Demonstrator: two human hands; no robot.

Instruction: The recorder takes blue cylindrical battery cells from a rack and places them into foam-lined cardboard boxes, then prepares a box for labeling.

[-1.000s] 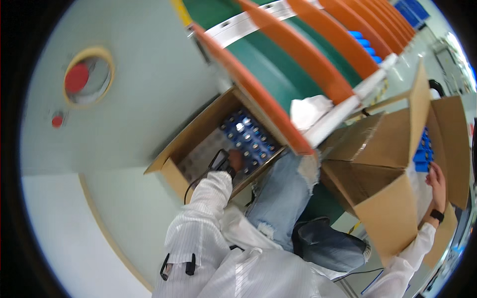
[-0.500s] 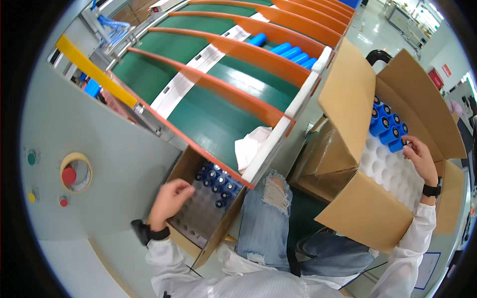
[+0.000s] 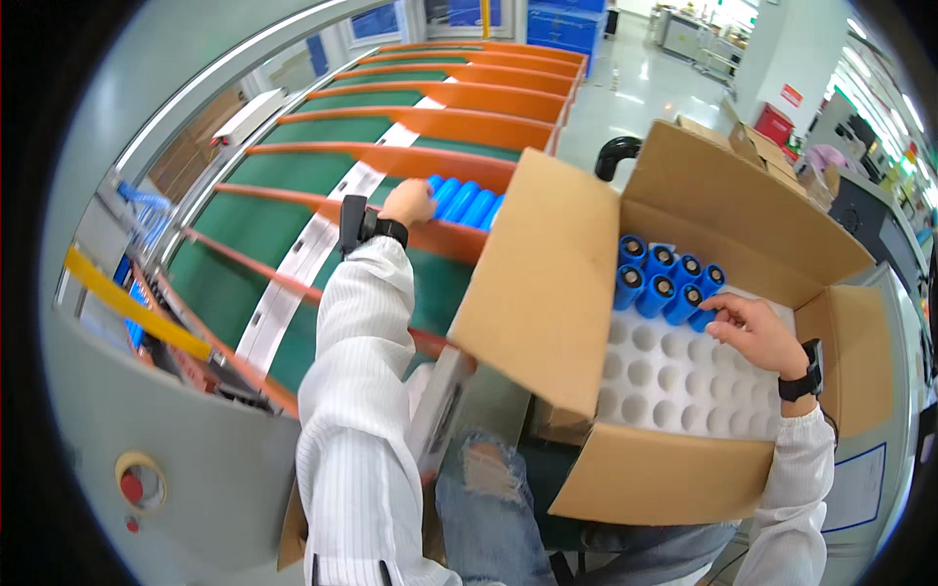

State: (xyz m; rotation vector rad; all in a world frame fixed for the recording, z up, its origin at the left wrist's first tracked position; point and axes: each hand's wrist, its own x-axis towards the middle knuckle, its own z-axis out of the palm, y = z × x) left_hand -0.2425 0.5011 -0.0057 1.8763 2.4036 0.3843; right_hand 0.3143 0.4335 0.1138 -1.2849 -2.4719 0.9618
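Head view: left hand (image 3: pixel 408 202) at left end of lying blue cylinders (image 3: pixel 469 203), between orange dividers (image 3: pixel 435 158) on green belt (image 3: pixel 230 256); grip cannot be told. Right hand (image 3: pixel 762 337), fingers bent, at standing blue cylinders (image 3: pixel 657 293) in white foam (image 3: pixel 705 379), inside cardboard box (image 3: pixel 718 210); grip unclear.

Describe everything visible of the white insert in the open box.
The white insert looks like foam, with rows of round pockets. It lies flat inside the open cardboard box. Blue cylinders stand in two rows toward its far left; nearer pockets are empty. The right hand is over its right side, at an end cylinder; contact with the insert is unclear.
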